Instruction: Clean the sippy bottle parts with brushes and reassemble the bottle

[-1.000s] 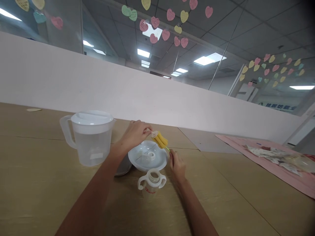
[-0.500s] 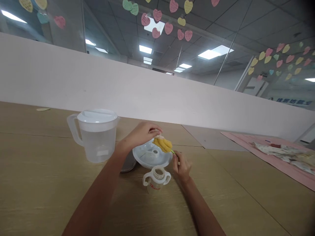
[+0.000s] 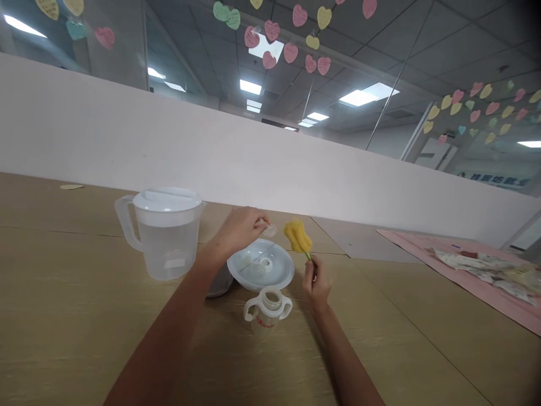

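Note:
My left hand (image 3: 237, 229) pinches a small clear silicone teat (image 3: 269, 230) above the far rim of a white bowl (image 3: 261, 270). My right hand (image 3: 316, 283) grips the green handle of a brush with a yellow sponge head (image 3: 298, 236), held upright just right of the bowl and apart from the teat. An open baby bottle with two white handles (image 3: 267, 310) stands on the wooden table in front of the bowl, between my forearms.
A translucent pitcher of water with a white lid (image 3: 166, 232) stands left of the bowl. A dark round lid (image 3: 220, 283) lies partly under my left arm. A pink cloth with packets (image 3: 477, 268) lies at the right. A white partition wall (image 3: 211, 152) runs behind the table.
The yellow sponge head was against the teat over the bowl; my right hand has pulled the brush out to the right and tilted it upright. My left hand still holds the teat.

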The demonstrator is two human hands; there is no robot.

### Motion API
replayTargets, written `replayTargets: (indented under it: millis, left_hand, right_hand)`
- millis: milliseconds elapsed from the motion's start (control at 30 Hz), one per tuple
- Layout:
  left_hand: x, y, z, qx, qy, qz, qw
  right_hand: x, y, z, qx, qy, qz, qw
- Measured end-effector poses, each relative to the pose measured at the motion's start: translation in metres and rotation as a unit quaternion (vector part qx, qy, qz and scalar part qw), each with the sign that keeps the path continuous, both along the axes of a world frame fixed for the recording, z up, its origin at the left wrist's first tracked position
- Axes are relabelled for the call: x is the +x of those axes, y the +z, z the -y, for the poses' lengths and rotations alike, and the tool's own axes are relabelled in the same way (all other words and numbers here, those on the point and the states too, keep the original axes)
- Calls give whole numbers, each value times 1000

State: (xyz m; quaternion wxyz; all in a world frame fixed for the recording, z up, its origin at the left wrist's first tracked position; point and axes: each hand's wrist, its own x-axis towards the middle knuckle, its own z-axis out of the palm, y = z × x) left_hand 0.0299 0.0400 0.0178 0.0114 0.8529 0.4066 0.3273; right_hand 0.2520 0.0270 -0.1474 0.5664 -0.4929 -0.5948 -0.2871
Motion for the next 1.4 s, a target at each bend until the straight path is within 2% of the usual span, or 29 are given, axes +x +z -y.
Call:
replayTargets:
  millis: [167,400,1167,1267,1400]
  left_hand:
    - [2,-1,-1,-8,-14,-9,1000]
    - [-1,-2,-3,-3,-15,-2,1000]
    - [-5,-2,-2,-28,-42,-20,999]
    - [-8,1,-1,-38,-24,-19,999]
    - [-20,3,-3,-65,78,-71,992]
  right_hand:
    - [-3,1,1,-38,25,77,996]
    - [1,2,-2,-36,-6,81,996]
    - [2,2,-1,-38,-6,79,996]
    - [2,3,-1,-34,-5,79,996]
    - [2,4,0,-34,2,80,996]
